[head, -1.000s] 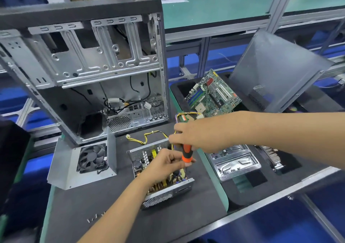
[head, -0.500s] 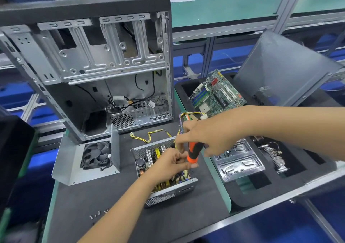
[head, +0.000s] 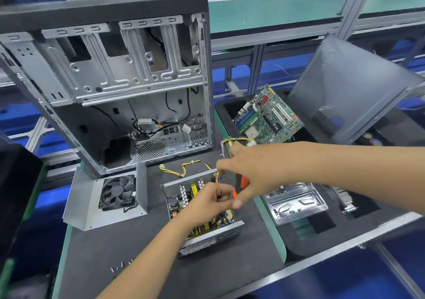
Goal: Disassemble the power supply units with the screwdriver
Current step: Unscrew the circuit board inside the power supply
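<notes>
An opened power supply unit (head: 208,236) lies on the dark mat, its circuit board and yellow parts showing. My left hand (head: 210,201) rests inside it with curled fingers; I cannot tell what they pinch. My right hand (head: 253,172) reaches in from the right and grips the orange and black screwdriver (head: 242,182) upright over the unit's right side; the tip is hidden. The unit's removed cover with a black fan (head: 116,194) lies to the left. Yellow and black cables (head: 184,170) trail behind the unit.
A stripped computer case (head: 110,73) stands at the back left. A green motherboard (head: 268,116) and a grey side panel (head: 354,87) lean in a bin on the right. A metal tray (head: 296,203) holds screws. Several loose screws (head: 122,270) lie near the front edge.
My right hand has shifted slightly with the screwdriver, its fingers spreading more over the handle. My left hand stays inside the unit.
</notes>
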### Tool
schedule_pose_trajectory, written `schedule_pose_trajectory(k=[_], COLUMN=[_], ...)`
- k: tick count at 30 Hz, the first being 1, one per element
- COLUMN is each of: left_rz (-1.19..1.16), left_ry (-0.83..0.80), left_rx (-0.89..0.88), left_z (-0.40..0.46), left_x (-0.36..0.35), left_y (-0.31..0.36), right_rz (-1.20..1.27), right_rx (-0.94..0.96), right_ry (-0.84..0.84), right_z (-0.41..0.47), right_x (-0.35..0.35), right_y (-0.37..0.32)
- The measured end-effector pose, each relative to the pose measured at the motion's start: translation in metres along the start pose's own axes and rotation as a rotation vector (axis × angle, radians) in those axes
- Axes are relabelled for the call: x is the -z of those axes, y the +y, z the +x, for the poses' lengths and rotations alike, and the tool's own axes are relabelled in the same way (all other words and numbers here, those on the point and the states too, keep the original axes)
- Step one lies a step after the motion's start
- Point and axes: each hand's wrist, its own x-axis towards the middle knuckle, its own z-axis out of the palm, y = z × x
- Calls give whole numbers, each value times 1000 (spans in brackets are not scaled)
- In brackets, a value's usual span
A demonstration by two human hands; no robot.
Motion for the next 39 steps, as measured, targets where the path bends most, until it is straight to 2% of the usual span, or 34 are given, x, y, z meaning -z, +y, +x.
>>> schedule_pose_trajectory(k=[3,6,8,12,16,25,31,35,39], left_rz=[25,128,292,882,1057,1009,832,630,306], left_ry=[9,10,-12,-25,-13,-137,-69,42,107], left_rx=[-8,11,34,30,37,152,174,175,284], left_z=[-1,1,3,9,16,32,25,3,-40], left_x=[0,2,4,3,2,-1,8,35,74], left_y=[1,0,3,15,17,9,12,23,18], right_rz=[-155,-167,-142,-106,-53,186,276,289,267], right_rx=[-132,-87,-38,63,49,-38,-47,-12,53], right_ry=[106,156,136,216,263,260,284,356,393], right_z=[3,4,2,-3,-7,-29,-36,-35,-20], right_x=[-3,-7,-9,-12,-13,1,17,38,52], right_y=[-1,-2,0,1,9,29,38,34,12])
